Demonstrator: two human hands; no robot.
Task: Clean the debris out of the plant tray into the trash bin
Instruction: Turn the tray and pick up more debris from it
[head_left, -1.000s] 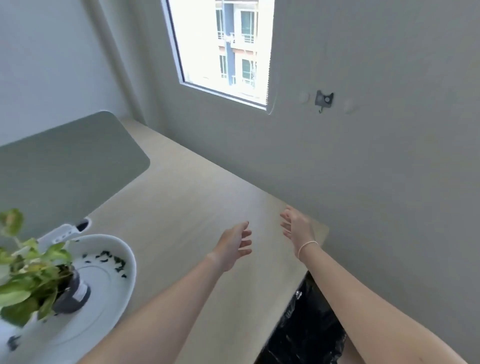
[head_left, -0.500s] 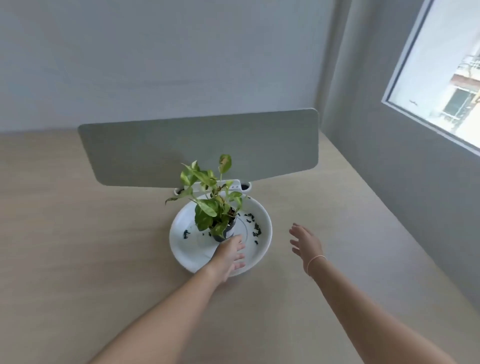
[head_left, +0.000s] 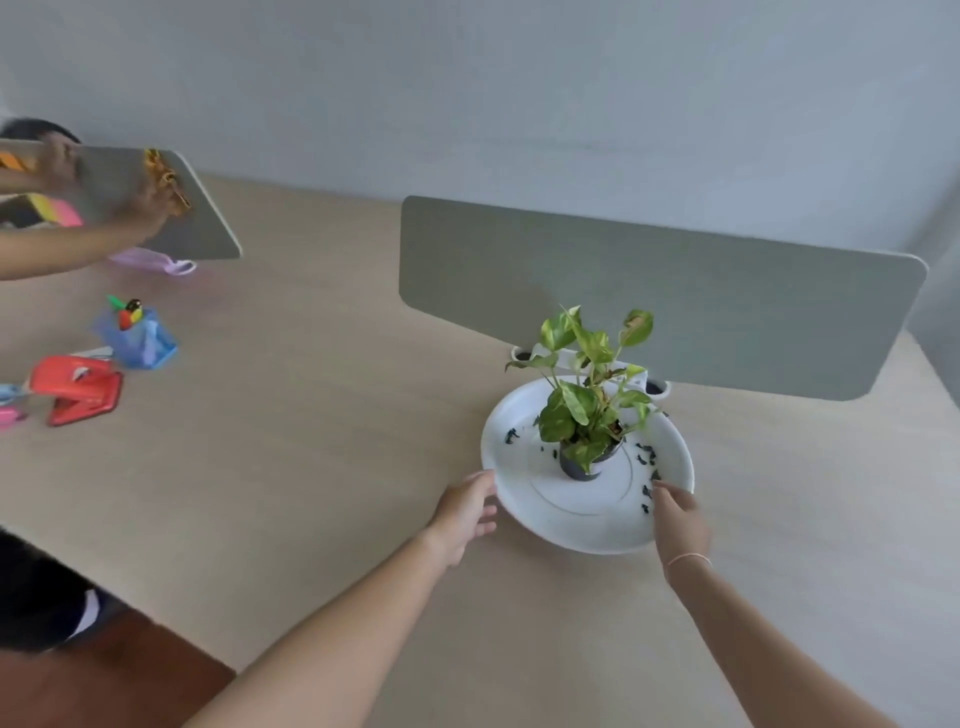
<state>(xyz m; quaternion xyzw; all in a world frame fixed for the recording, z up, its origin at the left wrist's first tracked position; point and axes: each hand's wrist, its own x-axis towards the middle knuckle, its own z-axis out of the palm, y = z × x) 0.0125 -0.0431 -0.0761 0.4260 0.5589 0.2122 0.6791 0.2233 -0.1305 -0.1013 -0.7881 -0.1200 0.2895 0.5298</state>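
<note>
Both hands (head_left: 464, 512) newly at upright-potted tray (head_left: 582, 525)

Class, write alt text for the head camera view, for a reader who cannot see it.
A person's left hand and right hand reach to opposite sides of a round white plastic plant tray on a pale wooden desk. A small green leafy potted plant stands in it among scattered dark debris bits. A grey divider panel stands behind.
</note>
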